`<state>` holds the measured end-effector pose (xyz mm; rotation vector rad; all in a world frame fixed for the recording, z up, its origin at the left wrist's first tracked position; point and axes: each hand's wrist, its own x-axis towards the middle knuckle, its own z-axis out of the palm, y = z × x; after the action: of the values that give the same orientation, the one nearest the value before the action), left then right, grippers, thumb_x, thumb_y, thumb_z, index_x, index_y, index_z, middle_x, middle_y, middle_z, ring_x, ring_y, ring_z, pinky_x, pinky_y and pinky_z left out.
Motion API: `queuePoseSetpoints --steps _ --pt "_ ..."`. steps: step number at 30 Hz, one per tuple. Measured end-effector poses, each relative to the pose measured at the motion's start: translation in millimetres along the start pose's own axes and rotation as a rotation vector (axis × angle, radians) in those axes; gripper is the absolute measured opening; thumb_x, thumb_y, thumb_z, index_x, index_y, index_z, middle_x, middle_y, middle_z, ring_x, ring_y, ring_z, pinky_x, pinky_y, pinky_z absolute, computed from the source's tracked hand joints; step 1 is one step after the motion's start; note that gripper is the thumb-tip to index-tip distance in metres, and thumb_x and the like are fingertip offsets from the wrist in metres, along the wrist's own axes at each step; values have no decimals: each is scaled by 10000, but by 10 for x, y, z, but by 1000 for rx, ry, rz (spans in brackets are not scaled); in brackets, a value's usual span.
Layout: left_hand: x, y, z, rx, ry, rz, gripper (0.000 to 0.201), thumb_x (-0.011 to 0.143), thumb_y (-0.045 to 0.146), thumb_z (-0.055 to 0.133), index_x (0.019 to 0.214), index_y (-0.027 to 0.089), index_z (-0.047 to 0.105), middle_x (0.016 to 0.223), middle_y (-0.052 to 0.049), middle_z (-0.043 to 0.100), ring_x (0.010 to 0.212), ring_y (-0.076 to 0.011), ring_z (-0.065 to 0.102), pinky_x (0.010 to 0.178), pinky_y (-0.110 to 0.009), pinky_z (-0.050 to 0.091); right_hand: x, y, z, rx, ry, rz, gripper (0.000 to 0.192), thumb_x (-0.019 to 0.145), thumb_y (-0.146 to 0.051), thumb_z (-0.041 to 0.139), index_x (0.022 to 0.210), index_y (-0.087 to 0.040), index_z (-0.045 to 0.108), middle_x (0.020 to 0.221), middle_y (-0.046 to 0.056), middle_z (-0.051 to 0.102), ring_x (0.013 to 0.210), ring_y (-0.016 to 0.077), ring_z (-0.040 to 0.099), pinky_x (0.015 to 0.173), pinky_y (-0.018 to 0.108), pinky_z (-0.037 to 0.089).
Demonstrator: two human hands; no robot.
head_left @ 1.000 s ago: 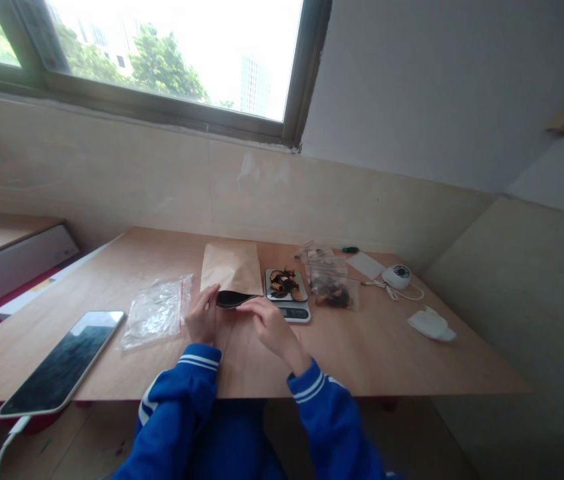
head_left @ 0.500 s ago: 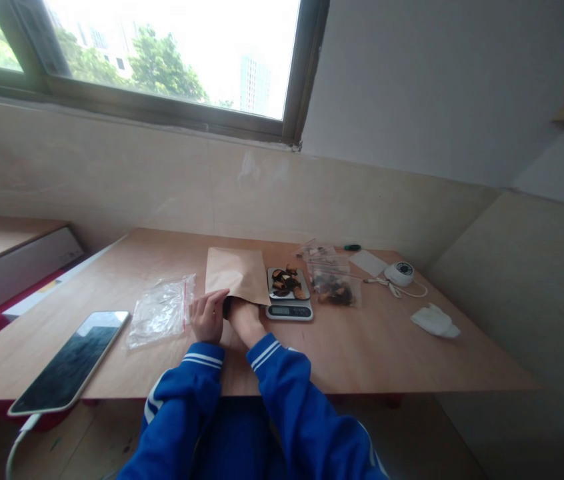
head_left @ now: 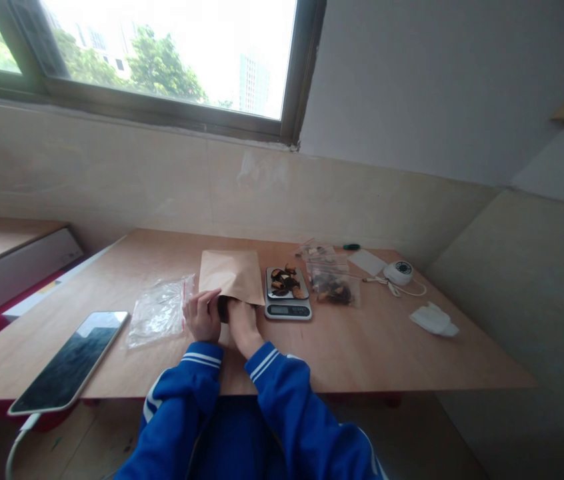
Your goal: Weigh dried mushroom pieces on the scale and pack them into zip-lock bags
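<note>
A brown paper bag (head_left: 235,270) lies on the table with its mouth toward me. My left hand (head_left: 203,317) grips the left edge of that mouth between curled fingers. Inside the bag is most of my right hand (head_left: 243,325); only its back and wrist show, and the fingers are hidden. Just right of the bag stands a digital kitchen scale (head_left: 289,311), and dark brown dried slices (head_left: 287,283) are heaped on its plate. A clear plastic zip bag (head_left: 159,310) lies flat to the left of my left hand.
Several zip bags of dried pieces (head_left: 335,288) lie right of the scale. Farther right are a white card (head_left: 367,263), a round white device with a cable (head_left: 399,273) and a crumpled white tissue (head_left: 435,320). A smartphone (head_left: 69,363) on a charging cable sits at the table's left.
The paper bag has shifted slightly left, away from the scale, together with both hands. My right hand remains inside it.
</note>
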<state>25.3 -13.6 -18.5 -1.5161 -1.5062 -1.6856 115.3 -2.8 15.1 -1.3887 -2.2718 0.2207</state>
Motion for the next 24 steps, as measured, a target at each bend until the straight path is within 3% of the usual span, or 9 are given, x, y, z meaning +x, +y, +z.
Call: queuePoseSetpoints --steps 2,5,8,12,17,20,24 --pt "12 6 3 -5 11 -14 161 872 218 511 941 198 655 885 -54 623 854 -176 558 822 -332 384 -77 -47 -58 -67 -1 -7 272 848 -14 407 972 -98 634 820 148 687 729 240 648 673 343 533" --pt "30 19 5 3 31 -39 159 870 229 517 928 197 661 866 -52 623 850 -173 557 824 -328 386 -214 -125 -149 -182 63 -82 262 863 -51 448 1070 -103 600 969 153 659 861 241 625 757 348 522" --pt "42 36 -2 4 28 -64 161 870 240 519 922 199 666 866 -50 627 850 -172 560 834 -329 385 -327 -130 -203 -200 119 -131 184 872 -89 481 996 -115 616 940 122 646 874 228 595 789 341 507" --pt "60 67 -18 -10 25 -65 159 871 236 515 912 199 664 866 -47 636 842 -170 568 835 -328 387 -398 -31 -239 -151 200 -171 154 896 -120 471 870 -147 620 849 79 632 813 204 569 752 328 488" --pt "73 84 -23 2 33 -86 165 870 258 515 890 196 666 854 -50 638 839 -181 579 830 -337 402 -592 92 -427 44 379 -247 166 925 -201 462 902 -190 626 808 27 637 788 172 558 764 315 434" --pt "76 74 -3 -14 -31 -118 183 870 288 509 900 202 668 884 -52 647 879 -193 589 849 -350 414 -817 264 -607 167 492 -243 143 920 -216 491 958 -217 630 813 -4 656 789 144 569 805 304 392" --pt "80 28 33 -47 -254 -212 225 867 343 483 917 220 664 923 -51 656 897 -211 603 830 -357 447 -1007 731 -809 109 618 -157 157 915 -224 503 975 -214 648 788 -1 659 754 133 570 784 290 364"
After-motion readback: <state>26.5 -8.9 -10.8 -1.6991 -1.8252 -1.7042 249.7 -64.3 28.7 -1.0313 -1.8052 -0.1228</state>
